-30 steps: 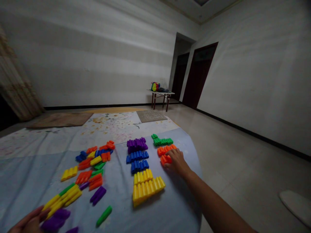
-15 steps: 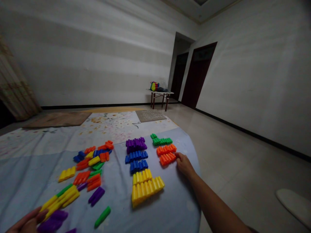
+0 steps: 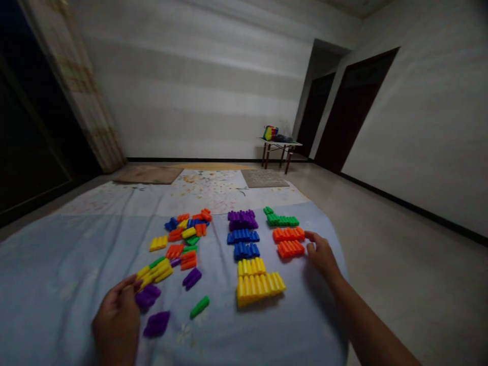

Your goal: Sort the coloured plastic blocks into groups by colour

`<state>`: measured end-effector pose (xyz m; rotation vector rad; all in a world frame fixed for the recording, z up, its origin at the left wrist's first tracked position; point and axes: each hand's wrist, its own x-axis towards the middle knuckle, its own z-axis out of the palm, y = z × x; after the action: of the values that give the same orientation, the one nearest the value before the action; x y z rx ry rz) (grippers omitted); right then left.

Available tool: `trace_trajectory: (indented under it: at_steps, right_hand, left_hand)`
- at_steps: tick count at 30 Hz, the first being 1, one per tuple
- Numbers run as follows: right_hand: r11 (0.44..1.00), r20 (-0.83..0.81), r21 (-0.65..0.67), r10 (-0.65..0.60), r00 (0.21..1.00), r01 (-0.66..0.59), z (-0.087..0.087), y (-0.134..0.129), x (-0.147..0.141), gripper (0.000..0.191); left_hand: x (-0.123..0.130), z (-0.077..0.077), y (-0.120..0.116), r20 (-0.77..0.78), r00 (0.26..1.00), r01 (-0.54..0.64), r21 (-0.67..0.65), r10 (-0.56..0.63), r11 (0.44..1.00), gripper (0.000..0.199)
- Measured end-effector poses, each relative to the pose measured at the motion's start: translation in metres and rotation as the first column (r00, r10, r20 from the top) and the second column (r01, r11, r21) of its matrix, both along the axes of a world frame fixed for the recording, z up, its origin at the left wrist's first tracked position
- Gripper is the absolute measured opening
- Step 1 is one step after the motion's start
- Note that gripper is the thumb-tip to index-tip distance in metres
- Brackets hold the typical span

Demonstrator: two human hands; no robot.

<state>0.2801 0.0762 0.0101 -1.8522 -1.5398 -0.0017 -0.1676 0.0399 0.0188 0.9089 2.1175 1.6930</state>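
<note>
My left hand point(image 3: 121, 307) is at the lower left, its thumb and forefinger closed at the near end of a yellow tube-shaped plastic block point(image 3: 143, 274). Just below its fingertips lie purple blocks point(image 3: 148, 296). On the right, my right hand point(image 3: 322, 254) has its forefinger stretched out at the end of an orange row of blocks point(image 3: 288, 234), thumb apart. A second orange row point(image 3: 291, 249) lies nearer to me, beside the thumb. Behind both is a green row point(image 3: 282, 220). Purple point(image 3: 243, 219), blue point(image 3: 246, 250) and yellow point(image 3: 260, 285) rows form a column between the hands.
Mixed loose blocks point(image 3: 175, 250) lie scattered at left centre. A single green block point(image 3: 200, 307) and a purple pair point(image 3: 192, 278) rest nearer. Everything lies on a pale blue cloth point(image 3: 213, 335). Mats point(image 3: 265, 178) and a small table point(image 3: 282, 143) stand farther back.
The view has swung left, so more of my left hand shows. My right forefinger has gone from the nearer orange row to the end of the farther one. The rows look unchanged.
</note>
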Motion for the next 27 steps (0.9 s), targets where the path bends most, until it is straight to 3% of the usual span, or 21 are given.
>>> trace_trajectory:
  at_steps: [3,6,9,12,15,20,27]
  right_hand:
    - [0.986,0.005,0.096,0.133,0.991,-0.133,0.025,0.01,-0.026,0.036]
    - [0.935,0.001,0.071,0.348,0.938,-0.347,0.051,0.018,-0.072,0.031]
    - [0.827,0.025,-0.047,0.561,0.827,-0.56,0.065,0.024,-0.127,0.027]
    - [0.692,0.056,-0.202,0.715,0.697,-0.693,0.068,0.029,-0.18,0.028]
    - [0.622,0.102,-0.316,0.773,0.626,-0.717,0.066,0.034,-0.226,0.032]
    - [0.621,0.189,-0.453,0.768,0.612,-0.64,0.054,0.047,-0.278,0.035]
    - [0.655,0.234,-0.493,0.734,0.638,-0.572,0.049,0.051,-0.291,0.026]
  left_hand:
    - [-0.001,-0.003,0.0,0.018,0.999,0.044,-0.009,-0.044,0.999,0.03]
    - [-0.001,-0.003,-0.002,0.018,0.999,0.05,0.005,-0.05,0.999,0.03]
    - [-0.001,-0.005,-0.002,0.028,0.998,0.057,0.015,-0.058,0.998,0.028]
    - [-0.002,-0.007,-0.001,0.052,0.996,0.07,0.055,-0.073,0.996,0.03]
    - [-0.003,-0.009,-0.001,0.057,0.995,0.073,0.058,-0.076,0.996,0.03]
    - [-0.005,-0.009,-0.002,0.061,0.994,0.084,0.042,-0.086,0.996,0.029]
    - [-0.004,-0.008,-0.002,0.115,0.987,0.105,0.046,-0.11,0.993,0.03]
